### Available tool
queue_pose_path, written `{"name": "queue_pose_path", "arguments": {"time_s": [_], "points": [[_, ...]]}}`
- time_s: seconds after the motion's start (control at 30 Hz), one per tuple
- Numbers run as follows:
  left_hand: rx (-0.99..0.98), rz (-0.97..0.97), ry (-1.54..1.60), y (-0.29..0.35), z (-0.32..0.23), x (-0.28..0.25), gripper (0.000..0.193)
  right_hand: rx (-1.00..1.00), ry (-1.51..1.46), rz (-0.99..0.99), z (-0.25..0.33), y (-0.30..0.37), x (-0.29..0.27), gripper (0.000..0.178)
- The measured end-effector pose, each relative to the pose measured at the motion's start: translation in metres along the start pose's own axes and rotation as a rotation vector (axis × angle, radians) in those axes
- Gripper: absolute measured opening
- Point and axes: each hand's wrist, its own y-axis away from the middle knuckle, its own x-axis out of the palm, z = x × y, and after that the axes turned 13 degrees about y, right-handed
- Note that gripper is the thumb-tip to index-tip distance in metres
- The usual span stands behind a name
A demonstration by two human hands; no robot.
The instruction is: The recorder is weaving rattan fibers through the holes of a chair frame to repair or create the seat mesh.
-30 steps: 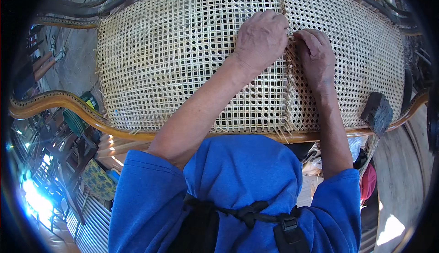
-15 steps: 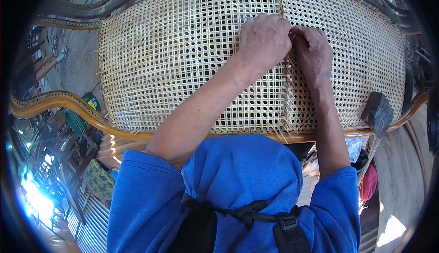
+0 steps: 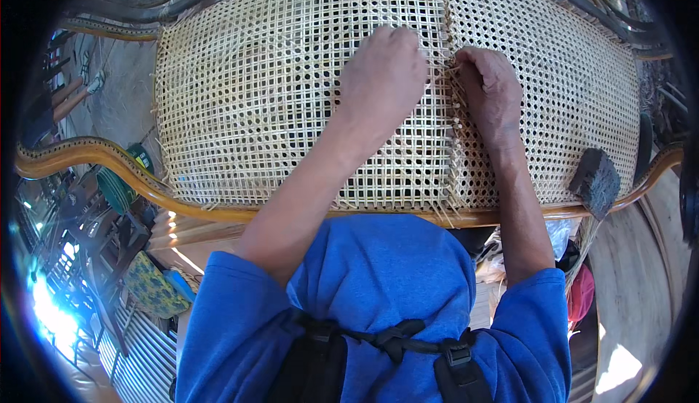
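Observation:
A large woven cane panel [image 3: 240, 126] is stretched across a curved wooden frame [image 3: 95, 154] in front of me. A raised seam [image 3: 453, 177] with loose strand ends runs down it, right of the middle. My left hand [image 3: 387, 72] is closed just left of the seam, back of the hand up; anything in its fingers is hidden. Against the seam's right side, my right hand [image 3: 492, 83] has its fingers curled and thumb and forefinger drawn toward each other. What it grips, if anything, is too small to make out.
A dark rough block [image 3: 597, 181] rests on the panel's near right corner. Cane strands [image 3: 582, 239] hang below it, beside a pink-red object [image 3: 581, 294]. Dark chair-like furniture [image 3: 95, 257] stands at the left, and a person's legs [image 3: 76, 93] show at the far left.
My left hand has moved left and slightly nearer, away from the seam and from my right hand. The right hand has shifted only slightly and stays by the seam.

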Motion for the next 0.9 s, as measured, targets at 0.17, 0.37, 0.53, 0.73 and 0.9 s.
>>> {"name": "queue_pose_path", "arguments": {"time_s": [0.17,0.37,0.53,0.73,0.9], "points": [[-0.066,0.182,-0.269,0.05,-0.013,-0.024,0.02,0.088,0.064,0.086,0.004,-0.004,-0.001,0.014],[-0.047,0.257,-0.327,0.061,-0.008,-0.02,0.015,0.187,-0.001,0.053,0.001,0.001,0.0,0.014],[-0.099,0.253,-0.265,0.055,-0.009,-0.019,0.016,0.116,0.057,0.074,-0.001,0.001,0.002,0.012],[-0.209,0.301,-0.042,0.043,-0.004,-0.031,0.027,0.046,0.097,0.084,-0.005,-0.002,0.006,0.014],[-0.24,0.342,-0.017,0.047,0.001,-0.025,0.034,0.061,0.132,0.102,-0.003,-0.004,0.007,0.014]]}}
